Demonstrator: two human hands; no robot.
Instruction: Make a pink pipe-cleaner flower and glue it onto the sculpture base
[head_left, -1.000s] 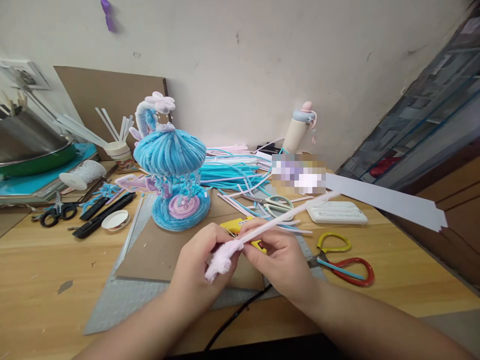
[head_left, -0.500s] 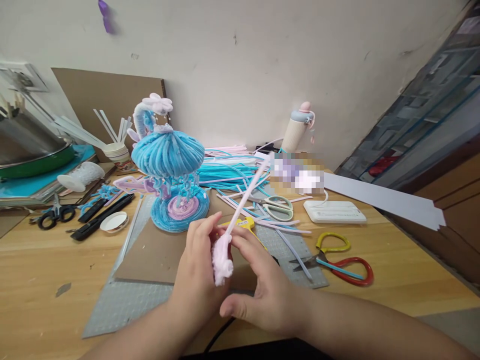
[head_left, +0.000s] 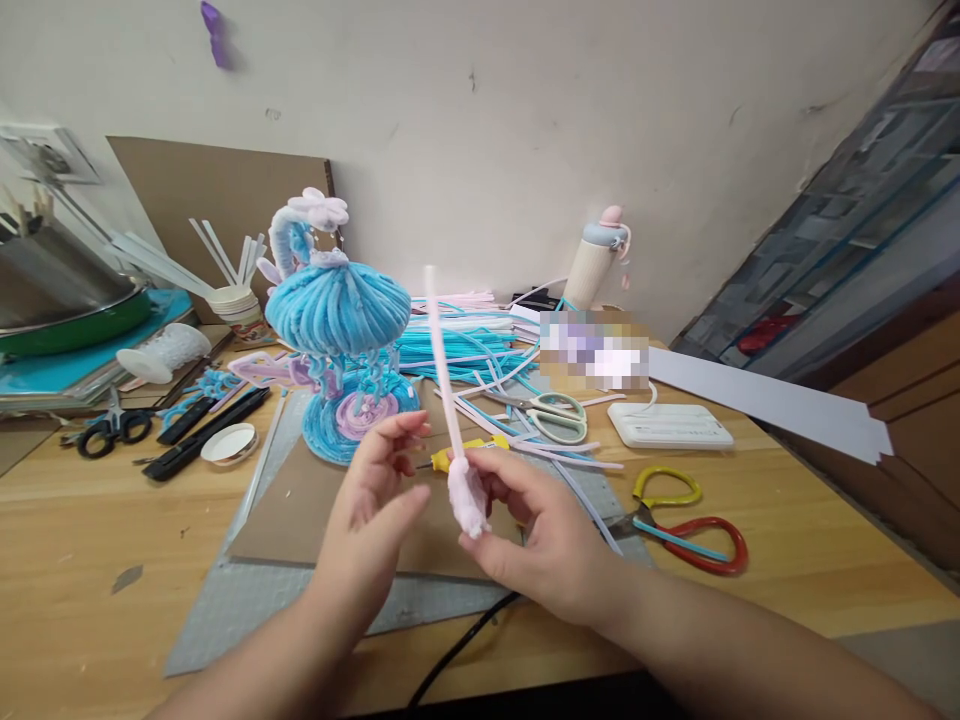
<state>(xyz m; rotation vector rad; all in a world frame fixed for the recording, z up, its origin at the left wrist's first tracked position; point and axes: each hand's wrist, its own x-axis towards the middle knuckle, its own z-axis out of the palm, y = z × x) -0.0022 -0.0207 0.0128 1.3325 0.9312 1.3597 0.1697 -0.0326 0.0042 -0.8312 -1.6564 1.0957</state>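
Observation:
My right hand (head_left: 544, 520) pinches a pale pink bundle of bent pipe cleaner (head_left: 466, 497), with one long straight stem rising from its top. My left hand (head_left: 379, 490) is just to the left, fingers curved apart and nothing in them. Behind the bundle lies a yellow hot glue gun (head_left: 480, 446), partly hidden. Beyond my left hand stands a blue fuzzy jellyfish-like model (head_left: 337, 310) on a round blue and pink coiled base (head_left: 307, 440). A brown cardboard sheet (head_left: 281, 520) lies under both hands, on a grey cutting mat (head_left: 210, 620).
Red-and-yellow-handled scissors (head_left: 705, 540) and green-handled scissors (head_left: 561, 418) lie at right. Blue and pink pipe cleaners (head_left: 457, 350) are heaped behind. A white power strip-like box (head_left: 670, 425) and a bottle (head_left: 592, 260) stand farther back. Black scissors (head_left: 112, 430) and a box cutter (head_left: 202, 435) are at left.
My left hand has come off the pink bundle and opened to the left. The right hand now holds it, and the stem has swung from leaning right to leaning slightly left.

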